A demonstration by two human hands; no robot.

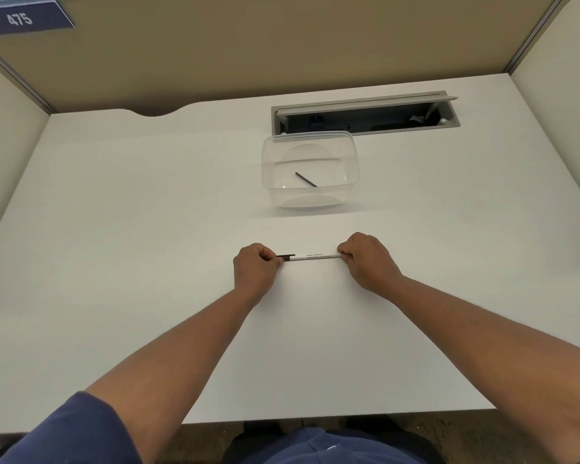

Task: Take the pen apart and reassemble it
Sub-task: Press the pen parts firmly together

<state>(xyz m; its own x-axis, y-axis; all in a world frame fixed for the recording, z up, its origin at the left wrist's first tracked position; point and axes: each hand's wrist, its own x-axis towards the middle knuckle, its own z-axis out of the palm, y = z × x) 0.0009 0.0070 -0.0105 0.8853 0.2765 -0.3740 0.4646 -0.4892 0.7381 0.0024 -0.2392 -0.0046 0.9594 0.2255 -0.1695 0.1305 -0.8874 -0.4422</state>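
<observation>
A white pen [312, 257] with small black print lies level between my two hands, just above the white desk [148, 212]. My left hand [255, 271] grips its left end, where a black clip or cap [287, 255] sticks out past my fingers. My right hand [365, 261] pinches the right end, and the tip is hidden inside my fingers. Beyond the pen, a clear plastic container [310, 169] holds a thin black stick [306, 179], possibly a pen part.
An open cable tray [365, 115] is set into the desk behind the container. Beige partition walls enclose the desk on three sides, with a blue tag reading 475 [21, 18] at the top left. The desk's front edge runs near my body.
</observation>
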